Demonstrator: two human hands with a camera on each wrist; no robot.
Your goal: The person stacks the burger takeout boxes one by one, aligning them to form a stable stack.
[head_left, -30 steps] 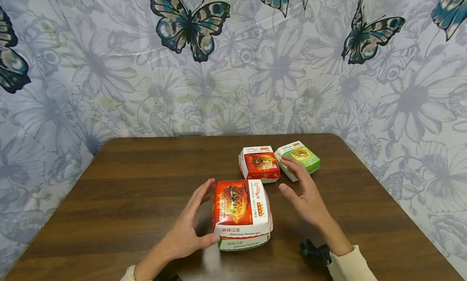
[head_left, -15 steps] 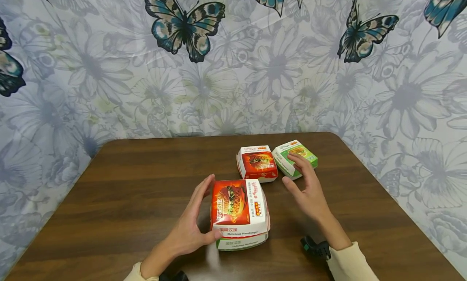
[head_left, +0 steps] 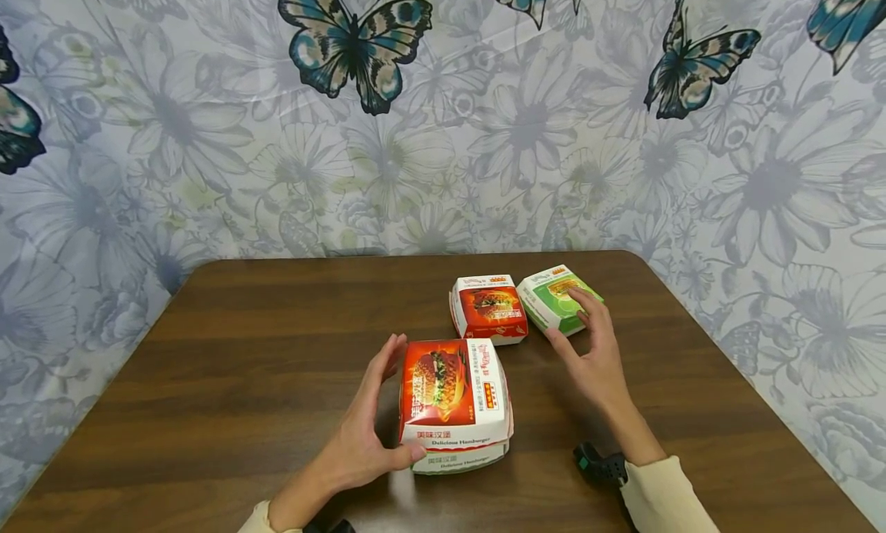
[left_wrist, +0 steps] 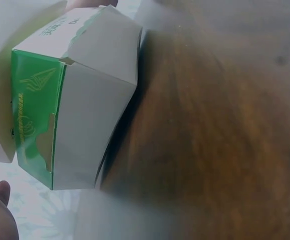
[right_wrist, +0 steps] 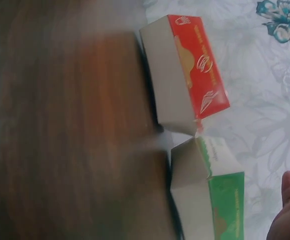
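At the middle front stands a stack of two paper hamburger boxes: a red-and-white box (head_left: 439,387) on top of a green-and-white box (left_wrist: 40,115). My left hand (head_left: 363,429) is at the stack's left side, its thumb at the front left corner and its fingers extended up along the side. Whether the thumb presses on the stack I cannot tell. Farther back, my right hand (head_left: 595,356) hovers spread by a second green hamburger box (head_left: 554,298), its fingertips overlapping the box's right part in the head view. Contact there cannot be made out.
A second red hamburger box (head_left: 488,308) stands just left of the rear green one, behind the stack. All sit on a brown wooden table (head_left: 277,325). A cloth with butterflies and flowers (head_left: 443,133) hangs behind the table's far edge.
My right hand has moved slightly right and up, farther along the rear green box. The left hand stays by the stack, its thumb slightly closer in. The boxes stay put.
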